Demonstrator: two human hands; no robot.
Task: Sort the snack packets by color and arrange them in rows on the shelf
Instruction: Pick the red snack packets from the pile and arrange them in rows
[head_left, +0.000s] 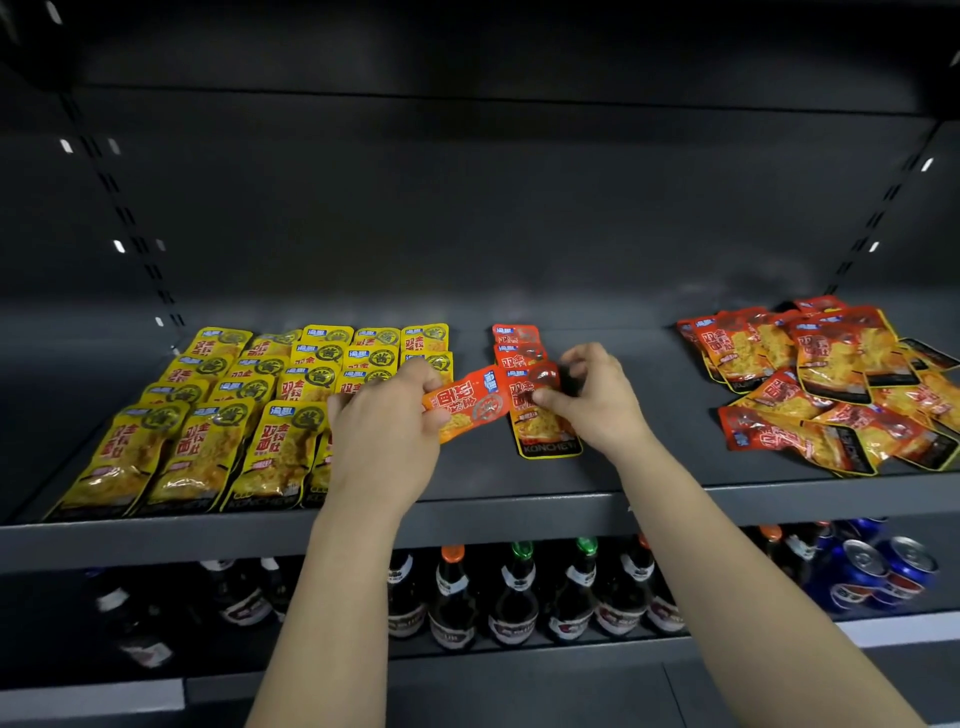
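Observation:
Yellow snack packets (223, 415) lie in neat overlapping rows on the left of the dark shelf (519, 478). A short column of red packets (517, 343) runs down the middle. My left hand (384, 421) grips one red packet (467, 402), held sideways just above the shelf. My right hand (589, 392) pinches the top edge of the front red packet (540, 426) of that column, which lies flat. A loose heap of red packets (831, 384) sits at the right end of the shelf.
The shelf's front lip (156, 535) runs across below my forearms. On the level beneath stand dark bottles (514, 592) with coloured caps and blue cans (883, 571) at the right. Slotted uprights (124, 208) rise at the back corners.

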